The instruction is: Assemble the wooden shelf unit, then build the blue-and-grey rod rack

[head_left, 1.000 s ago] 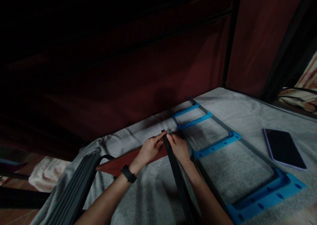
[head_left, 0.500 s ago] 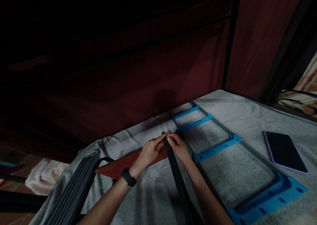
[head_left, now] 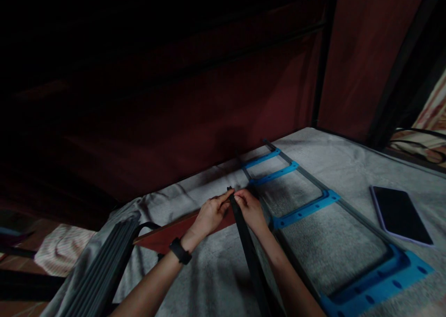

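Observation:
A long black bar (head_left: 248,242) runs from the bottom of the view up to my two hands, its far end showing just past my fingertips. My left hand (head_left: 212,213), with a black watch on its wrist, grips the bar near that end from the left. From the right, my right hand (head_left: 251,208) pinches the same spot, fingers and thumb closed. Whether a small part sits between the fingertips I cannot make out. Beneath my left hand lies a reddish-brown board (head_left: 167,233). To the right stretches a frame of grey tubes with blue brackets (head_left: 306,209), lying flat.
A bundle of grey tubes (head_left: 101,266) lies at the left. A dark-screened tablet or phone with a purple edge (head_left: 400,214) rests at the right on the grey cloth (head_left: 351,168). Behind stands a dark red wooden panel (head_left: 244,108).
My right hand has shifted very slightly at the bar's end. My left hand, the bar and everything around stay nearly the same.

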`<state>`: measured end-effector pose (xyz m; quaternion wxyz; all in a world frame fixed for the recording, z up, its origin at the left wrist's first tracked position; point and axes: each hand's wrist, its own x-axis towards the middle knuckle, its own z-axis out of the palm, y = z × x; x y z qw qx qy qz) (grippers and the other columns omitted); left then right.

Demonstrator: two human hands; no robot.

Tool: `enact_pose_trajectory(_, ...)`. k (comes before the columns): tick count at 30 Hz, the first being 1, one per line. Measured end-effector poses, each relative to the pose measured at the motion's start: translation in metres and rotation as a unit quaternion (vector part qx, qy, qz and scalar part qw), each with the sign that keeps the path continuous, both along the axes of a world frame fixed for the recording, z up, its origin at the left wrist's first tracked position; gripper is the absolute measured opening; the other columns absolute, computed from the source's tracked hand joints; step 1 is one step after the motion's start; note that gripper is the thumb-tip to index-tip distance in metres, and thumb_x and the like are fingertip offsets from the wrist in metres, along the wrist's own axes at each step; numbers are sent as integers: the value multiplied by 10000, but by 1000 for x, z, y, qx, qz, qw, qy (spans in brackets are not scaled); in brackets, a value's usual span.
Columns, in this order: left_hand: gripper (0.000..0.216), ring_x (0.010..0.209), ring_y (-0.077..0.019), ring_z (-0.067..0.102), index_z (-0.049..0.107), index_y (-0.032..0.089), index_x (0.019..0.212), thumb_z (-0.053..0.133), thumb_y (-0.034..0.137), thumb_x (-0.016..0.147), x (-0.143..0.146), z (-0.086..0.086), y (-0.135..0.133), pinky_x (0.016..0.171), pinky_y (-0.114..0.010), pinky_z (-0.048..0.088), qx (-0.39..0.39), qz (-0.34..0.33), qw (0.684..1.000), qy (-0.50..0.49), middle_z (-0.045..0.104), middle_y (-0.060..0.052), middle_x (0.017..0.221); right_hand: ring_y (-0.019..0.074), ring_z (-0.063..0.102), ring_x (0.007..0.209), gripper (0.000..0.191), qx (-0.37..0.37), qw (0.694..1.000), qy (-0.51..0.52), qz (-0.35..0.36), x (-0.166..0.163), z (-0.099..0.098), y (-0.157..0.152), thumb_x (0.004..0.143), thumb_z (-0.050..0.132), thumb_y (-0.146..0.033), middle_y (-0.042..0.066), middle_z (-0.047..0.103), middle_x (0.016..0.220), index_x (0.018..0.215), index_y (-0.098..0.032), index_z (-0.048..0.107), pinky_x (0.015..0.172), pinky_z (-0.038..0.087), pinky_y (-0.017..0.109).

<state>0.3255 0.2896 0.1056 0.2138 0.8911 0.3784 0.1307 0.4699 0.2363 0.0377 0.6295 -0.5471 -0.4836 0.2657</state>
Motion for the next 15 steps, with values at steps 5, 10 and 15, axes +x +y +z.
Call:
enact_pose_trajectory(5, 502, 1114, -231, 670, 521, 231, 1445, 470, 267, 947, -1, -1, 1, 996, -364, 505, -4, -5, 1000, -6, 692, -79, 1282, 189, 669, 804, 338, -52, 995, 90, 7, 7, -13, 4, 944, 400, -476, 45, 711, 895, 957, -242, 643, 727, 514, 296)
enact_pose_trajectory(10, 515, 1088, -234, 677, 491, 226, 1467, 457, 271, 955, -1, -1, 1, 955, -361, 520, -10, 2, 1000, 19, 706, -89, 1249, 200, 654, 715, 251, -129, 987, 14, -96, 20, -54, 4, 913, 436, -285, 66, 698, 773, 819, -224, 661, 665, 485, 292)
enact_pose_trajectory(15, 507, 1112, -222, 668, 511, 240, 1452, 476, 262, 947, -2, -1, 1, 969, -337, 511, -6, -3, 1000, 7, 701, -76, 1263, 189, 659, 853, 263, -196, 959, -200, -47, 13, -79, 2, 829, 475, -79, 107, 714, 963, 903, -167, 711, 793, 460, 269)
